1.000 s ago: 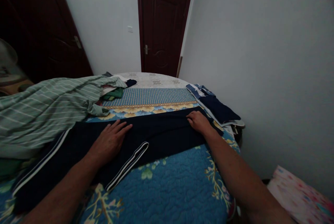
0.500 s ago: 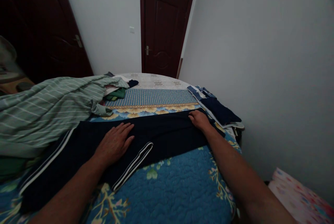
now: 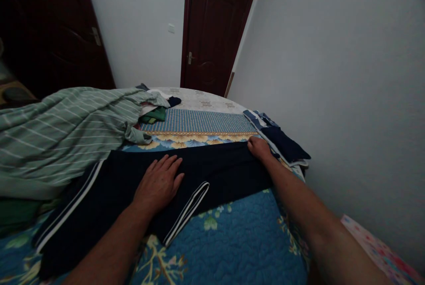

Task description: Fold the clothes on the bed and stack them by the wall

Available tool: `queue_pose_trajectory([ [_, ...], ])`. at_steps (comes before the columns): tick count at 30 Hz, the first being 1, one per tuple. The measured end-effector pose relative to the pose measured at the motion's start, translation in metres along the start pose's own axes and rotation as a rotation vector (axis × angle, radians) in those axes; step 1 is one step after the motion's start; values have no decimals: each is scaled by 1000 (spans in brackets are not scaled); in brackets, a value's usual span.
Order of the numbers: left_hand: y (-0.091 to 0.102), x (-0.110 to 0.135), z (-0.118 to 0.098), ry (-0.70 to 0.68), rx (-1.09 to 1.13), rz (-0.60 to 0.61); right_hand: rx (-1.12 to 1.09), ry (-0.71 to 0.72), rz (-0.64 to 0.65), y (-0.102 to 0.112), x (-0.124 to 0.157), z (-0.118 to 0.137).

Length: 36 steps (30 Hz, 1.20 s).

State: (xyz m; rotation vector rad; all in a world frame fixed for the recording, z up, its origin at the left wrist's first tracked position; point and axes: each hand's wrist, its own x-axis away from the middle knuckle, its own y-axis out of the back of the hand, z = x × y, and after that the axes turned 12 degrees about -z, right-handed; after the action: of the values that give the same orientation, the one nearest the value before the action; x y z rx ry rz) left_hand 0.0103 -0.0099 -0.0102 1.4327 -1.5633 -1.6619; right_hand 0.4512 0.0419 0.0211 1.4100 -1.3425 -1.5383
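Observation:
A navy garment (image 3: 226, 167) with white-striped trim lies spread across the bed, long side running left to right. One striped band edges its left end, and a sleeve-like flap with a striped cuff (image 3: 187, 214) points toward me. My left hand (image 3: 158, 183) rests flat on the middle of the cloth, fingers stretched out. At the far right corner, my right hand (image 3: 259, 148) has its fingers curled over the garment's edge; the fingertips are partly hidden. Against the garment's left side lies a green striped cloth (image 3: 73, 134), loosely heaped.
Under everything is a blue floral quilt (image 3: 245, 240). Folded clothes (image 3: 285, 143) are stacked by the wall at the right edge. More crumpled clothes (image 3: 156, 114) sit at the back left. A pink patterned object (image 3: 375, 249) stands low at right. Dark doors (image 3: 219, 32) are beyond the bed.
The view has tilted down slightly and turned left, so things appear farther right. My right hand's fingers look more tightly curled at the garment's far edge. My left hand stays flat on the cloth.

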Motion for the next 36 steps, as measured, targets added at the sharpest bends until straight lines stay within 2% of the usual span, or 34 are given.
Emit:
queue_pose_trajectory([
  [4,-1,0,1,-9,-20,3,-38,-170,-82,-8,14,13],
  [8,-4,0,2,11,-78,18,-69,-110,-91,-13,39,15],
  [10,-5,0,3,54,-125,13,-74,-117,-67,-14,52,10],
  [15,-4,0,7,212,-199,29,-36,-258,-31,-14,68,-15],
  [19,7,1,0,365,-232,57,-37,-361,-58,-16,72,-32],
  [22,13,3,-7,385,-233,59,-51,-395,-124,-22,74,-38],
  [25,14,5,-11,343,-219,17,-70,-241,-315,-26,72,-33],
  [28,13,8,-16,155,-121,4,-169,-19,-417,-19,73,-5],
  [30,13,10,-18,75,-77,-12,-237,121,-390,-12,79,25],
  [31,13,10,-18,78,-77,-32,-267,186,-355,-10,82,40],
  [34,14,8,-5,218,-125,-75,-330,341,-207,-10,92,77],
  [36,17,6,11,297,-135,-40,-339,394,-115,-15,96,89],
])
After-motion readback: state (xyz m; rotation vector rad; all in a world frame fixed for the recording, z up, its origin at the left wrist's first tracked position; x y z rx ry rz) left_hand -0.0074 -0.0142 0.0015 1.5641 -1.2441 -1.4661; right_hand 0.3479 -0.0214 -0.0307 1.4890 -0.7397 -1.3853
